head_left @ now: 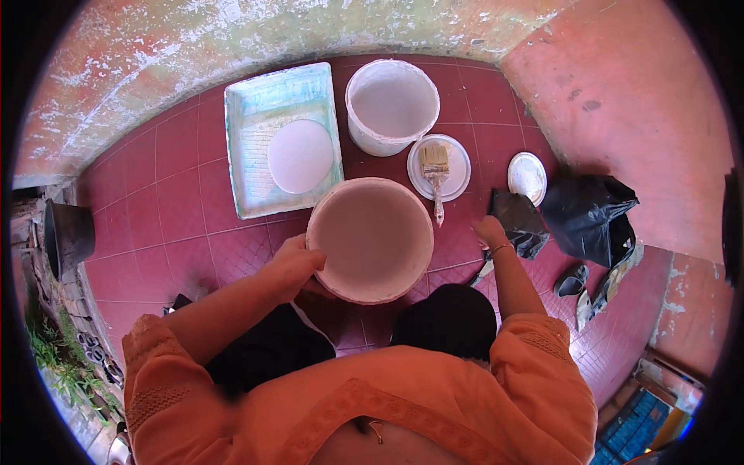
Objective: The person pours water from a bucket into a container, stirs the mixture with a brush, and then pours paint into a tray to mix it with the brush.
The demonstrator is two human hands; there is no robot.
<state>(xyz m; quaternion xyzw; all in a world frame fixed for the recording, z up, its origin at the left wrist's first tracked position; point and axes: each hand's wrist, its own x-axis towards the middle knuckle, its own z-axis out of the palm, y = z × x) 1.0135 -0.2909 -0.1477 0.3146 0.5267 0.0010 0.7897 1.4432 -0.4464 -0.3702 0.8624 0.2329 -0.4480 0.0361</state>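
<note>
My left hand (pixel 291 267) grips the rim of a round paint bucket (pixel 316 240), its thumb over the near-left edge. The bucket stands tilted toward me between my knees, its inside pale and pinkish. My right hand (pixel 490 232) is closed beside a small crumpled black plastic bag (pixel 521 221). What its fingers hold, if anything, is hidden. Ahead lies a paintbrush (pixel 435 167) across a round white lid (pixel 457 182), bristles pointing away from me. Farther back stands a white bucket (pixel 380 143) with paint-smeared walls.
A paint tray (pixel 244 174) holding a round white lid (pixel 301 156) lies at the far left. Another pale lid (pixel 528 177) and a larger black bag (pixel 585 217) sit to the right, near sandals (pixel 572 280). A dark pot (pixel 70 232) stands at the left edge.
</note>
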